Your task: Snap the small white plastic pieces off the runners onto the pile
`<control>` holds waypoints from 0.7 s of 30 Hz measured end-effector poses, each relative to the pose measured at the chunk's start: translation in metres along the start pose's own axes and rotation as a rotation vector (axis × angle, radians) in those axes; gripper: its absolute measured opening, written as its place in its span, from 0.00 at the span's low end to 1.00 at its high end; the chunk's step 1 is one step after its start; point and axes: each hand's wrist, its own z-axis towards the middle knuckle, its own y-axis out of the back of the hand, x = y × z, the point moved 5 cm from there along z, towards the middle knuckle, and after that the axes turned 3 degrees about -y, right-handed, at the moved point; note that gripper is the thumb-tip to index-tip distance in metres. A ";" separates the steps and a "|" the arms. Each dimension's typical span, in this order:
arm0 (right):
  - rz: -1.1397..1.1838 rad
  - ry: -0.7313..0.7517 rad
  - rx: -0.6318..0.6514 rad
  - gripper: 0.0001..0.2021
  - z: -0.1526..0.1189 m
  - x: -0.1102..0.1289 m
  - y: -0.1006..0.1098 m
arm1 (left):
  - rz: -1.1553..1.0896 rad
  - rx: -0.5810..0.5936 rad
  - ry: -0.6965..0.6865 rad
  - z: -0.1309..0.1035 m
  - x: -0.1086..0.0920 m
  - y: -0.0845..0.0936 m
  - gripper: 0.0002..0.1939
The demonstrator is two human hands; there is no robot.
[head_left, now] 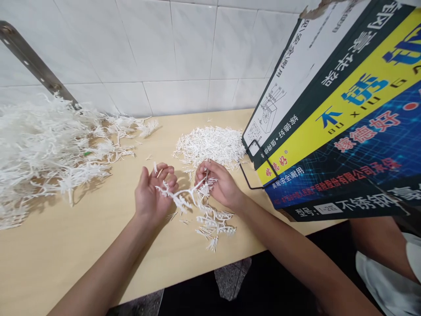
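Observation:
A branched white plastic piece (194,193) with many small prongs hangs between my hands over the table. My right hand (219,182) is closed on its upper part, fingertips pinched together. Palm up, my left hand (156,193) has its fingers apart and curled beside the left end of the branch; a small white bit stands near its fingertips. More branched white pieces (215,221) and loose sticks lie below the right hand. Behind the hands is a flat pile of short white sticks (210,145).
A large heap of tangled white branches (42,149) covers the table's left side. On the right stands a big printed cardboard box (329,114) with a black wire frame (251,188) at its corner. Another person's arm (381,245) shows at lower right. Behind is a tiled wall.

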 end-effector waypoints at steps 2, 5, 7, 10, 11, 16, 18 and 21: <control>0.011 0.029 -0.092 0.11 0.002 0.003 0.008 | 0.071 -0.056 -0.065 0.004 -0.005 0.006 0.22; 0.041 0.050 -0.149 0.11 0.004 0.006 0.014 | 0.442 -0.110 -0.218 0.003 -0.012 0.009 0.18; 0.065 0.066 -0.120 0.13 0.004 0.008 0.012 | 0.748 -0.084 -0.370 -0.003 -0.016 0.005 0.16; 0.053 0.126 -0.055 0.17 0.003 0.011 0.006 | 0.924 -0.003 -0.547 -0.012 -0.018 -0.003 0.26; 0.030 0.151 -0.046 0.18 0.003 0.011 0.004 | 0.914 0.016 -0.556 -0.014 -0.017 -0.004 0.28; -0.149 0.276 -0.053 0.16 -0.003 0.017 0.001 | 0.940 0.011 -0.560 -0.014 -0.015 -0.001 0.31; -0.230 0.341 -0.055 0.15 -0.008 0.023 0.000 | 1.037 -0.013 -0.723 -0.017 -0.024 -0.002 0.39; -0.330 0.419 -0.055 0.13 -0.014 0.032 -0.002 | 1.247 0.186 -0.973 -0.025 -0.038 -0.014 0.43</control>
